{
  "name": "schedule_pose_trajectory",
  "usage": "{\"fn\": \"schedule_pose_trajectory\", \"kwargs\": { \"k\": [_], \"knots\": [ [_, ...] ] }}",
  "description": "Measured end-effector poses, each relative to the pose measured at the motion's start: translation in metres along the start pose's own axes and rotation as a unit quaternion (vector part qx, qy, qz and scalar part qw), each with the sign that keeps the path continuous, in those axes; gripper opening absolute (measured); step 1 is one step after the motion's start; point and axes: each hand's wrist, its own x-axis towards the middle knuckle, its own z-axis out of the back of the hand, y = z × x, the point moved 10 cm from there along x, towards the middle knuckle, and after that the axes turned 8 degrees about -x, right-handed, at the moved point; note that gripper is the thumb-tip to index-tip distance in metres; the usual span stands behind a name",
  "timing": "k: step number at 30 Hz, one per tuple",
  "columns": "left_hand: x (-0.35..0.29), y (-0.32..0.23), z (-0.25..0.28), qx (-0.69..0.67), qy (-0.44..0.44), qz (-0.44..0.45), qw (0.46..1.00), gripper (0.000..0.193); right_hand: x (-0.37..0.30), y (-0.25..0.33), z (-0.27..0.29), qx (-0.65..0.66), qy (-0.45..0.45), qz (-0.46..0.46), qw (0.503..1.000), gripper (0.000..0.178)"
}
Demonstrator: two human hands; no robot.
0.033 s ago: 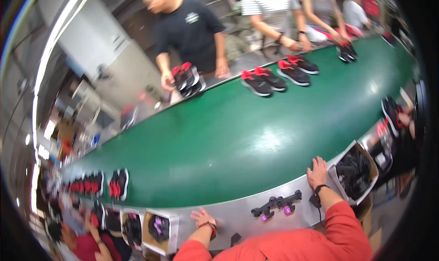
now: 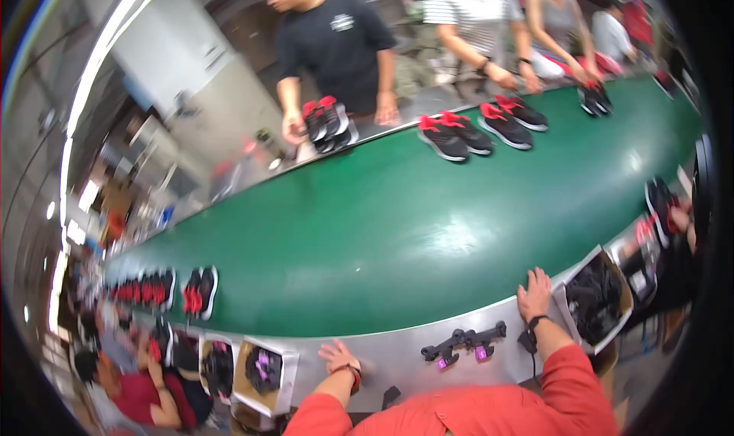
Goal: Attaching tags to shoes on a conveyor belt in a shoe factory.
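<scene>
My left hand [image 2: 339, 356] rests on the grey metal ledge [image 2: 401, 363] by the green conveyor belt [image 2: 336, 245], fingers spread and holding nothing. Farther right, my right hand [image 2: 535, 294] lies flat across the ledge's edge by the belt, also with nothing in it. A black bar-shaped device [image 2: 463, 341] with two small purple displays lies on the ledge between my hands. Close to my right hand stands an open box [image 2: 558, 302] of black items. Left of my left hand is a white box [image 2: 287, 379] holding black and purple pieces.
Pairs of black shoes with red linings [image 2: 455, 138] stand across the belt, and a row of shoes [image 2: 145, 291] sits at its far left. Across it, a person in a dark shirt [image 2: 336, 38] handles stacked shoes [image 2: 327, 126]. Other people work along both sides.
The whole view has shifted slightly, with the far-side people and shoes now farther right in the picture. Both my hands stay resting on the ledge.
</scene>
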Motion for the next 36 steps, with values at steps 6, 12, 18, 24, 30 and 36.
{"fn": "schedule_pose_trajectory", "kwargs": {
  "k": [6,12,18,24,30,36],
  "knots": [
    [0.019,0.005,-0.025,-0.022,-0.003,0.016,1.000,0.077,0.004,-0.009,-0.021,-0.038,0.028,0.028,0.998,0.052],
    [0.007,0.001,-0.019,0.055,0.017,0.024,0.998,0.076,0.010,-0.020,-0.043,-0.126,0.061,0.038,0.989,0.050],
    [0.003,-0.001,-0.009,0.068,-0.014,0.026,0.997,0.075,0.011,-0.016,-0.041,-0.137,0.062,0.041,0.988,0.048],
    [0.015,0.002,-0.020,0.016,-0.097,0.030,0.995,0.073,0.010,-0.016,-0.033,-0.130,0.053,0.019,0.990,0.049],
    [0.015,0.003,-0.027,0.033,0.003,0.042,0.999,0.073,0.006,-0.016,-0.035,-0.108,0.040,0.028,0.993,0.051],
    [0.005,-0.001,-0.017,0.070,0.009,0.009,0.997,0.069,0.004,-0.016,-0.035,-0.097,0.038,0.034,0.994,0.051]
  ]
}}
